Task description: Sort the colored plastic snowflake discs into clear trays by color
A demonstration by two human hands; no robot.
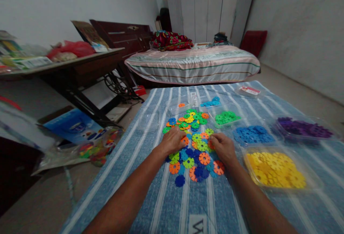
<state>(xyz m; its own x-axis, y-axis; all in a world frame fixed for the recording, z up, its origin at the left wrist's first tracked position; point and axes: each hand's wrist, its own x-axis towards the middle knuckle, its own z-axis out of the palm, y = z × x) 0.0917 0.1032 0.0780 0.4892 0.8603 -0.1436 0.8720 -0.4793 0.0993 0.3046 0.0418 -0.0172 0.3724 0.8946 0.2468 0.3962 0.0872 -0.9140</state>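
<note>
A heap of flat plastic flower-shaped discs [194, 144] in orange, green, blue and yellow lies on a blue striped cloth [161, 198]. My left hand [173, 140] rests on the heap's left side, fingers curled down onto the discs. My right hand [224, 148] lies on the heap's right side, fingers bent over an orange disc. What either hand grips is hidden under the fingers.
Clear trays stand to the right: yellow discs [275, 169], blue discs [254, 134], purple discs [303, 128], green discs [226, 117]. An empty clear tray [149, 121] sits on the left. A bed [193, 63] is behind, a dark table [67, 69] and a bag of discs [98, 149] at left.
</note>
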